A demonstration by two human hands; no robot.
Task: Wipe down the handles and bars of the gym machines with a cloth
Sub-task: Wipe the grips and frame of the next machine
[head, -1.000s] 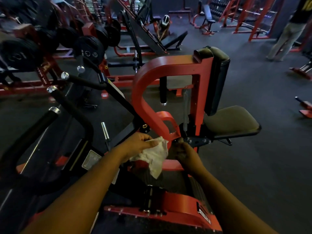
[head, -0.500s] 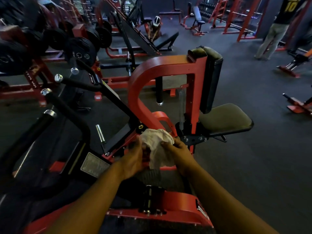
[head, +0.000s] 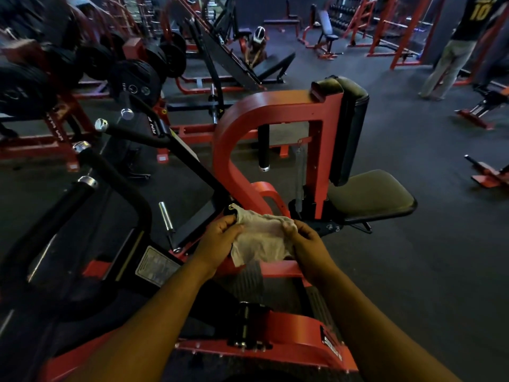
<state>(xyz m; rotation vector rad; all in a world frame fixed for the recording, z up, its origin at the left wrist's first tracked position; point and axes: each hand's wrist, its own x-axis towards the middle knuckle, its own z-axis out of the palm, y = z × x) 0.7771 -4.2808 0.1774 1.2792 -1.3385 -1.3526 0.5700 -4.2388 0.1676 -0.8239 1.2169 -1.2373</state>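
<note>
A white cloth [head: 261,241] is stretched between both hands in front of the red gym machine [head: 237,128]. My left hand [head: 217,241] grips its left edge. My right hand [head: 305,244] pinches its right edge. Black padded handles [head: 110,172] with chrome end caps rise at the left, and a short black handle [head: 263,150] hangs under the red arch. The cloth touches none of the bars.
The machine's black seat [head: 369,194] and backrest [head: 349,125] stand to the right. Weight plates [head: 135,81] on racks fill the left. A person in a dark numbered shirt [head: 454,51] stands far right, and another sits at a distant machine [head: 256,48].
One second ago only my left hand held the cloth, which hung down. My right hand has come over and taken its other edge, and the cloth is now spread between both.
</note>
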